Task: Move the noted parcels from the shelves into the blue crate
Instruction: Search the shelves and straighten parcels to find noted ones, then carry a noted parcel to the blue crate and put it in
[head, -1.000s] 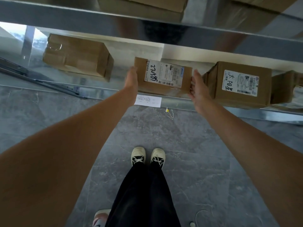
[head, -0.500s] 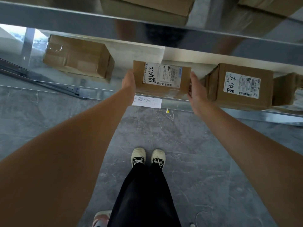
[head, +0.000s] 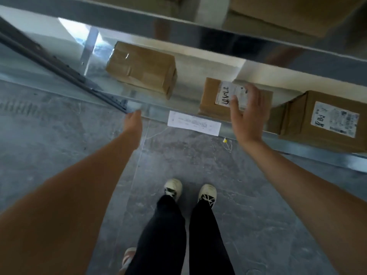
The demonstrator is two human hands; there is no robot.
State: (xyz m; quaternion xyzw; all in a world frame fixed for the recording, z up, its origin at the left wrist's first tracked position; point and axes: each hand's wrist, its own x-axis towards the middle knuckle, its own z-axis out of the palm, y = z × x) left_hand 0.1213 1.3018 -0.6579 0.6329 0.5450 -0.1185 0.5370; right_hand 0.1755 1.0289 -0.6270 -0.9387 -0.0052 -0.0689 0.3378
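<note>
1. Labelled parcel sits on the shelf, at its front edge, between a plain box and another labelled box.
2. Right hand in front of the parcel's label, fingers spread wide, holding nothing; contact with the parcel unclear.
3. Left hand well left of the parcel at the shelf edge; blurred, fingers cannot tell.
4. Paper slip on the shelf edge, just below the parcel.
5. Risk: one-handed grab could tip the parcel off the edge; blue crate not visible.
</note>
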